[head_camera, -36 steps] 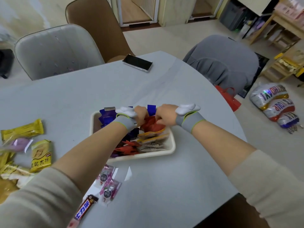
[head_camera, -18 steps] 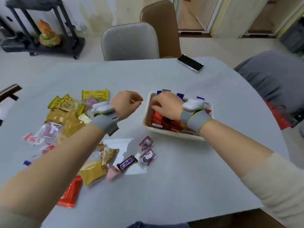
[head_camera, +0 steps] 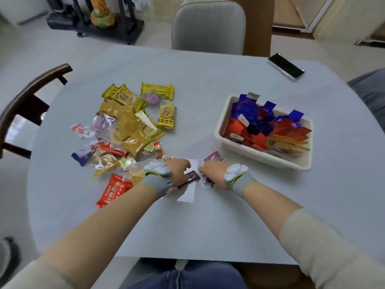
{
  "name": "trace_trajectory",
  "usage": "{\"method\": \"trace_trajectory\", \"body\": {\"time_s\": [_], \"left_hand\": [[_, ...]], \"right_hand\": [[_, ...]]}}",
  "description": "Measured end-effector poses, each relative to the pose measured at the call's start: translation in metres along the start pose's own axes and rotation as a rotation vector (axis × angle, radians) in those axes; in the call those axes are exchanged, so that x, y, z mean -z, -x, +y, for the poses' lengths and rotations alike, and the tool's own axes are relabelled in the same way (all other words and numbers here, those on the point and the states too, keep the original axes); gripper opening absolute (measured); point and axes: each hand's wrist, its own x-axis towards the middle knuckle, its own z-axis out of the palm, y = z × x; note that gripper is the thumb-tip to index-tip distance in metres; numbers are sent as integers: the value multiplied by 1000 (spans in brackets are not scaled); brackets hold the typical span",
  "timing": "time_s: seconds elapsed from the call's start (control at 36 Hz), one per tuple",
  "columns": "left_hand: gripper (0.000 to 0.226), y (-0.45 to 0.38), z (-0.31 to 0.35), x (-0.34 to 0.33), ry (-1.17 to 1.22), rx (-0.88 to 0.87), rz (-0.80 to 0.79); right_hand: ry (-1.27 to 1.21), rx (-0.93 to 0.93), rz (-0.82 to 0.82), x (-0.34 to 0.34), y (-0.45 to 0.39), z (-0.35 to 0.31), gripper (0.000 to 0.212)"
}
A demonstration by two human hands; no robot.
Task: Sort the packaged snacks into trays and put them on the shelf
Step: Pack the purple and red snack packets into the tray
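While closed, left grip (head_camera: 180,171) on chocolate bar (head_camera: 190,177)

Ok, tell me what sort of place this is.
Probably a dining area in a home: a round table with mismatched chairs pulled up, a phone left on it, and a doorway with a low gate behind.

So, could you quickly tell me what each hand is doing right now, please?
Left hand: closed on the dark chocolate bar.
Right hand: down on small pink-wrapped candies; grip cannot be told.
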Motion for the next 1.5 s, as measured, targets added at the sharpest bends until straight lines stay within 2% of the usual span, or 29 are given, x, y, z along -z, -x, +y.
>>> {"method": "trace_trajectory", "body": {"time_s": [0.14,0.28,0.44,0.5,0.69,0.83,0.97,1.08,1.17,1.28,1.33,1.36,1.44,1.47,1.5], "left_hand": [[40,3,-5,-13,19,10,42],[41,4,-11,-20,48,8,27],[47,2,-8,-31,21,3,8],[49,-1,-7,-37,0,-3,-1],[48,-10,-2,-58,-71,29,-34],[46,-17,-3,-64,-131,17,-9],[39,-27,-5,-70,-229,19,13],[34,-31,-4,-70,-184,23,24],[26,-32,-2,-66,-71,35,45],[33,-26,4,-45,153,3,130],[34,-20,8,-26,338,40,191],[32,-19,10,-16,447,87,210],[16,-17,5,11,791,252,250],[5,-16,2,18,944,289,256],[6,-15,-1,25,1097,316,255]], "right_hand": [[96,-66,55,-17,-6,-5,38],[82,-113,-35,-15,-5,-3,32],[49,-102,187,-4,-2,11,27],[82,-95,204,1,-5,15,29],[205,-28,78,-10,-22,31,38],[140,-12,159,-23,-26,37,43],[97,-76,189,-26,-26,41,50],[10,-152,132,-29,-25,44,31],[-89,-182,116,-36,-16,44,19],[-114,-252,132,-45,-5,37,21],[-216,-240,103,-43,-3,34,13],[-337,-223,119,-41,-2,32,8],[-825,-245,311,-19,1,18,27],[-1039,-274,358,-7,2,11,22],[-1256,-276,390,4,2,5,13]]}}
